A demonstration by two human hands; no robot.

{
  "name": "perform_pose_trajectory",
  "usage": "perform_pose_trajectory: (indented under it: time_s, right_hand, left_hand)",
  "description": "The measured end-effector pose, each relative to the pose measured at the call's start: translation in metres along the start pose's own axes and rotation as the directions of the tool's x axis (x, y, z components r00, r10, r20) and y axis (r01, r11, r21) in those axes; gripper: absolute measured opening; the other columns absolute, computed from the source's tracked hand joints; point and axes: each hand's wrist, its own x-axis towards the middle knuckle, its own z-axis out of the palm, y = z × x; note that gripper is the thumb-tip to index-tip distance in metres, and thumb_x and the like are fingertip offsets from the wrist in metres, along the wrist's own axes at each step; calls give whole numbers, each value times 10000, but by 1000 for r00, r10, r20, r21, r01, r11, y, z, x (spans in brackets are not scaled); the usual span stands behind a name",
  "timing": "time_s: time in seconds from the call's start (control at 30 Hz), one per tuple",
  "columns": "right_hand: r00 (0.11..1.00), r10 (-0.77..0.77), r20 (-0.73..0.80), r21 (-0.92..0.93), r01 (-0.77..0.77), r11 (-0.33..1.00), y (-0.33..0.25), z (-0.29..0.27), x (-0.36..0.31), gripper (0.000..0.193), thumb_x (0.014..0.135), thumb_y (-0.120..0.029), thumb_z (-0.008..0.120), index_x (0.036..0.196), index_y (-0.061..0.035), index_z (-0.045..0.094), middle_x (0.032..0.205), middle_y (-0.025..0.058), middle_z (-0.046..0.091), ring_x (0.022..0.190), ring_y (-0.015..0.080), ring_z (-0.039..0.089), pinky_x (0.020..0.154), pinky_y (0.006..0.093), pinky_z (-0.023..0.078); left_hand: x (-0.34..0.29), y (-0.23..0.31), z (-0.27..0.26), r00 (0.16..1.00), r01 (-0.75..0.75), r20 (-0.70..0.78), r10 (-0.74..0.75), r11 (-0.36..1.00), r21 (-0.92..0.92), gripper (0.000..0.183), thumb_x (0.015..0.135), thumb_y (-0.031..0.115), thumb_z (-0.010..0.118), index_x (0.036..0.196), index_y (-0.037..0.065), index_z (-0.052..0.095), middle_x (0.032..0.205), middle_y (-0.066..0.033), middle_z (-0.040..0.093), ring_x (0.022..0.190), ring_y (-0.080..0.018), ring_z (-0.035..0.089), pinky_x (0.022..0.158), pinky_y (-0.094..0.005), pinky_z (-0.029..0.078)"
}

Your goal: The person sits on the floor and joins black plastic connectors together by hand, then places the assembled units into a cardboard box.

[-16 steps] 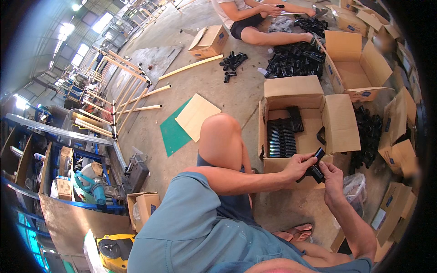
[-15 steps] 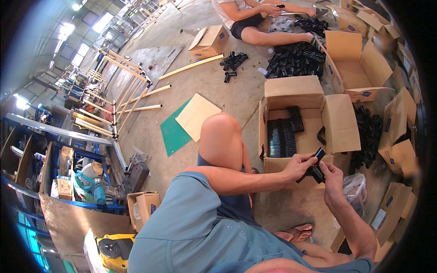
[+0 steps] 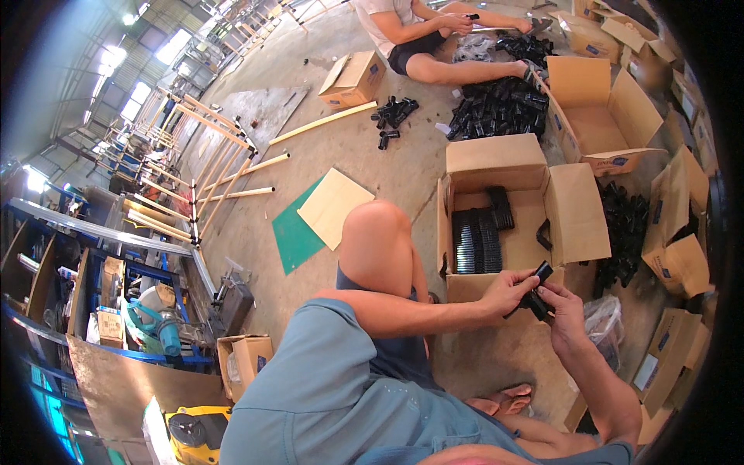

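Note:
Between both hands is a black pipe joint [image 3: 542, 271], held at a slant just in front of an open cardboard box [image 3: 496, 155]. My left hand [image 3: 502, 296] pinches it from the left side. My right hand [image 3: 568, 314] grips its lower right part, fingers bent around it. Inside the box, black fittings [image 3: 477, 242] stand in tight rows along the left side. A small stack [image 3: 501, 208] leans behind them, and one loose black piece [image 3: 545, 234] lies against the right wall.
Piles of black joints [image 3: 496, 108] lie beyond the box, near a seated person [image 3: 418, 43]. Another open carton [image 3: 597, 124] stands at the far right. Clear plastic bag [image 3: 603, 325] sits by my right forearm. Green sheet [image 3: 294, 236] and cream board [image 3: 335, 203] are on the floor.
The view has shifted slightly. Both hands still hold the black pipe joint near the same spot, with my right fingers moved a little on it.

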Motion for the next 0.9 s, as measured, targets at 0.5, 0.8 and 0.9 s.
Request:
perform_pose_trajectory:
  time_s: [0.5, 0.8, 0.9]
  right_hand:
    - [981, -194, -30, -148, 188, 971, 23, 1, 6, 232, 970, -207, 702, 924, 19, 732, 777, -17, 671, 672, 57, 546, 611, 241, 428]
    - [964, -257, 63, -438, 258, 861, 13, -3, 0, 356, 973, -296, 678, 947, 51, 752, 737, 13, 661, 674, 70, 530, 599, 285, 441]
    - [991, -117, 72, -317, 134, 939, 16, -10, 6, 336, 921, -296, 736, 933, 40, 759, 791, 13, 686, 703, 79, 557, 616, 276, 444]
  left_hand:
    - [-13, 17, 3, 999, -20, -29, 23, 994, 104, 366, 1054, 243, 558, 1354, 46, 631, 928, 88, 625, 787, -24, 514, 687, -215, 454]
    - [-6, 0, -7, 997, 60, -60, -52, 988, 145, 360, 1066, 251, 541, 1351, 54, 638, 997, 64, 631, 814, -25, 516, 717, -203, 452]
    - [-1, -13, -13, 998, 69, 5, -70, 994, 83, 372, 1064, 249, 547, 1368, 48, 621, 1016, 51, 643, 819, -32, 551, 712, -205, 472]
